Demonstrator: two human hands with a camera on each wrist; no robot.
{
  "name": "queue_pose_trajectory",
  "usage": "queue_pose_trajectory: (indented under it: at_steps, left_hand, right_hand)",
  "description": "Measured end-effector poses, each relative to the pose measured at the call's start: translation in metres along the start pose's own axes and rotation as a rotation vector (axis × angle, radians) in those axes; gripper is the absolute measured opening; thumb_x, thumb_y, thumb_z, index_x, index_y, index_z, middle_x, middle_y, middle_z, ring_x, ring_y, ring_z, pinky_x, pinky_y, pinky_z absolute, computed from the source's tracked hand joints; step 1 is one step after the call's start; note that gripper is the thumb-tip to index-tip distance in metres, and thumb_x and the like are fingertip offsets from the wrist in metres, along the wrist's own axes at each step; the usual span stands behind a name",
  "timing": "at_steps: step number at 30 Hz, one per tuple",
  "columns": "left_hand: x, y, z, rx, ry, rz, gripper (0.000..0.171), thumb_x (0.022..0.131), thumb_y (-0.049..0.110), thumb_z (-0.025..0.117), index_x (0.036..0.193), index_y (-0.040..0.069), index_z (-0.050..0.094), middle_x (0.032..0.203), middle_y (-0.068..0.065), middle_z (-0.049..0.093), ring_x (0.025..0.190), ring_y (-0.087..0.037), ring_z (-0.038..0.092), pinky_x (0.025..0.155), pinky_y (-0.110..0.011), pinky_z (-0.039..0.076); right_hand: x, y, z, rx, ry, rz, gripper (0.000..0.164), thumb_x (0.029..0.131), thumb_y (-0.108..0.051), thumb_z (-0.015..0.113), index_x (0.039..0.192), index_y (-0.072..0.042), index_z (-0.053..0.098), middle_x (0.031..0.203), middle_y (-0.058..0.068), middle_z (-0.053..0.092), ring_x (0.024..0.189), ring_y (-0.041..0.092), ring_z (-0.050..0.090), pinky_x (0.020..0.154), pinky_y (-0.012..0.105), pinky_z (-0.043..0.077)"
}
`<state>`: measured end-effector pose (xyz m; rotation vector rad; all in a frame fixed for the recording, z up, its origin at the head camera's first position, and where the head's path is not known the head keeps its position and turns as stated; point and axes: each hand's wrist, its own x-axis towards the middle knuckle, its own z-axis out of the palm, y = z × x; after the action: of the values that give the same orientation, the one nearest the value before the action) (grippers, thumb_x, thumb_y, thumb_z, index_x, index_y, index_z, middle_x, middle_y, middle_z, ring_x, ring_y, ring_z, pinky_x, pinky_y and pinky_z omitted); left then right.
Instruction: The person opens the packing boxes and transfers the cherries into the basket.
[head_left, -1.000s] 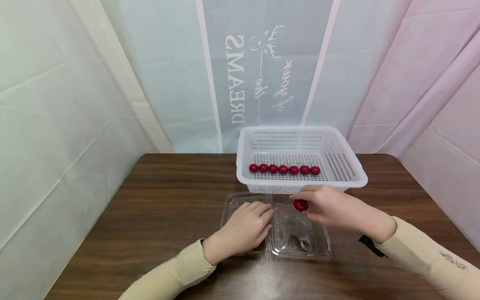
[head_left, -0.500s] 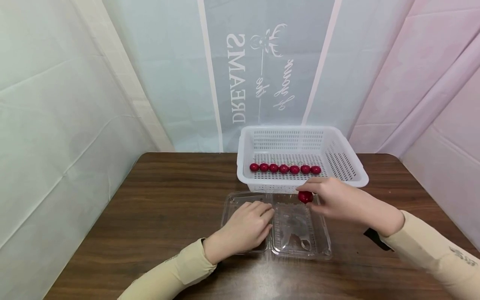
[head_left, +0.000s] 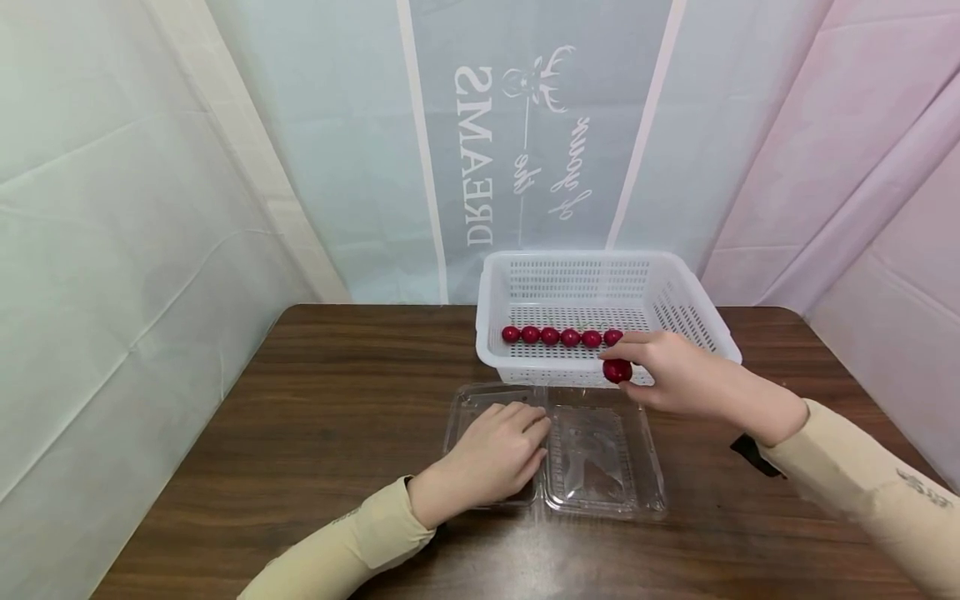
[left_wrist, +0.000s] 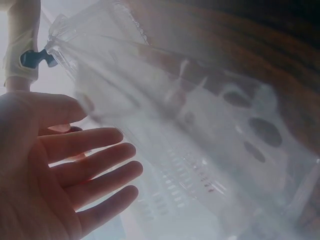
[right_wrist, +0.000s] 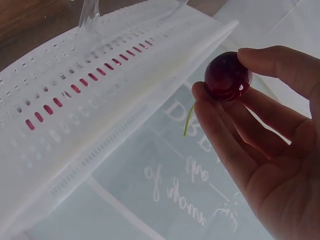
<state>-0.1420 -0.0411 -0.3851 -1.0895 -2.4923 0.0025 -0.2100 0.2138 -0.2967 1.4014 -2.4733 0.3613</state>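
Observation:
My right hand (head_left: 690, 375) pinches a dark red cherry (head_left: 617, 371) at the front wall of the white basket (head_left: 525, 364). In the right wrist view, thumb and fingertips hold this cherry (right_wrist: 227, 75), and its green stem (right_wrist: 189, 121) hangs below. My left hand (head_left: 487, 458) lies over the left half of a clear plastic clamshell box (head_left: 592, 454), which is spread flat. The left wrist view has that hand (left_wrist: 60, 175) with fairly straight fingers next to the clear plastic (left_wrist: 200, 125). A row of several cherries (head_left: 570, 337) lies on the basket floor; my right hand may cover part of it.
The brown wooden table (head_left: 322, 400) carries the box and, behind it, the basket. A grey-blue printed curtain (head_left: 525, 150) hangs behind the table. Pale cloth walls (head_left: 150, 208) stand at both sides.
My right hand has moved away from above the clear box to the basket's front edge, carrying the cherry. My left hand has stayed in place.

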Motion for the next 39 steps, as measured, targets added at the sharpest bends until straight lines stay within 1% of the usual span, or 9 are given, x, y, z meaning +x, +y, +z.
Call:
queue_pose_trajectory:
  at_steps: [7,10,16,23,30,39]
  left_hand:
    - [0.001,0.000,0.000,0.005,-0.008,-0.003,0.032,0.090,0.031,0.058,0.113,0.010,0.066,0.117,-0.003,0.064,0.107,-0.017,0.059,0.085,-0.031,0.048]
    - [0.001,0.000,0.000,0.006,-0.009,-0.007,0.032,0.090,0.031,0.058,0.113,0.010,0.066,0.117,-0.003,0.064,0.107,-0.017,0.059,0.085,-0.031,0.048]
    - [0.001,0.001,0.001,0.007,-0.005,-0.010,0.032,0.090,0.031,0.059,0.113,0.010,0.066,0.117,-0.003,0.064,0.107,-0.017,0.059,0.085,-0.030,0.047]
    - [0.001,0.000,0.002,0.010,-0.001,-0.009,0.032,0.090,0.031,0.059,0.113,0.010,0.066,0.116,-0.003,0.064,0.106,-0.017,0.059,0.085,-0.031,0.048]
    - [0.000,0.000,0.002,0.015,-0.013,-0.015,0.033,0.090,0.032,0.058,0.114,0.011,0.066,0.118,-0.002,0.064,0.107,-0.016,0.058,0.085,-0.030,0.048]
    - [0.001,0.000,0.002,0.013,-0.011,-0.013,0.033,0.090,0.031,0.059,0.113,0.010,0.066,0.117,-0.003,0.064,0.106,-0.017,0.059,0.085,-0.031,0.048]
  right_hand:
    - [0.006,0.013,0.002,-0.012,0.026,-0.035,0.031,0.065,0.001,0.076,0.095,-0.005,0.069,0.084,-0.001,0.067,0.073,0.007,0.061,0.063,0.026,0.052]
    - [0.009,0.018,0.002,-0.016,0.022,-0.035,0.031,0.064,0.001,0.076,0.093,-0.005,0.069,0.082,-0.001,0.066,0.072,0.007,0.061,0.063,0.027,0.052]
    - [0.016,0.026,0.001,-0.011,-0.026,0.016,0.029,0.066,0.000,0.076,0.094,-0.004,0.069,0.082,0.001,0.066,0.070,0.008,0.059,0.061,0.026,0.051]
    - [0.025,0.038,-0.001,-0.013,-0.040,0.043,0.029,0.066,0.000,0.075,0.094,-0.005,0.069,0.083,0.004,0.066,0.064,0.008,0.055,0.056,0.024,0.046]
    - [0.035,0.048,-0.002,-0.010,-0.081,0.062,0.026,0.067,-0.002,0.076,0.091,-0.008,0.068,0.081,0.003,0.066,0.069,0.010,0.059,0.061,0.029,0.051]
    - [0.050,0.056,-0.004,0.008,-0.172,0.109,0.026,0.066,-0.002,0.075,0.090,-0.007,0.067,0.080,0.002,0.066,0.071,0.012,0.061,0.065,0.033,0.051]
